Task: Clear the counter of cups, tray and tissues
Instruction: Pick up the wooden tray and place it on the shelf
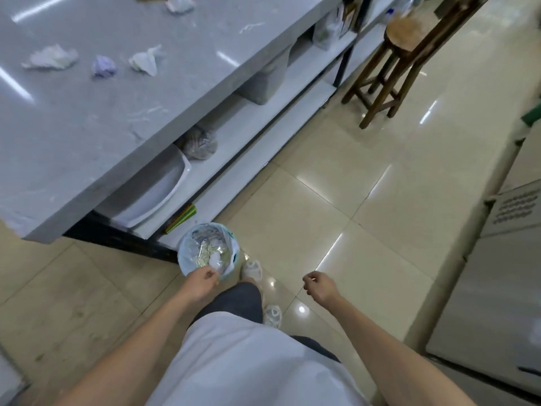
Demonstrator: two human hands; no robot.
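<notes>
Three crumpled tissues lie on the grey counter (87, 118) at upper left: a white one (51, 57), a pale purple ball (103, 66) and another white one (146, 60). A fourth tissue (179, 2) sits at the counter's far edge. On the floor below the counter's corner stands a small bin (208, 249) lined with a clear bag and holding rubbish. My left hand (202, 281) hovers over the bin's near rim, fingers curled, nothing visible in it. My right hand (319, 285) hangs loosely curled and empty over the floor tiles, apart from the bin.
Open shelves run under the counter, holding a white tray-like dish (152, 197), a bagged bundle (200, 143) and a grey container (265, 80). A wooden stool (401, 48) stands at the far right. A white cabinet (497, 303) lines the right side. My feet are beside the bin.
</notes>
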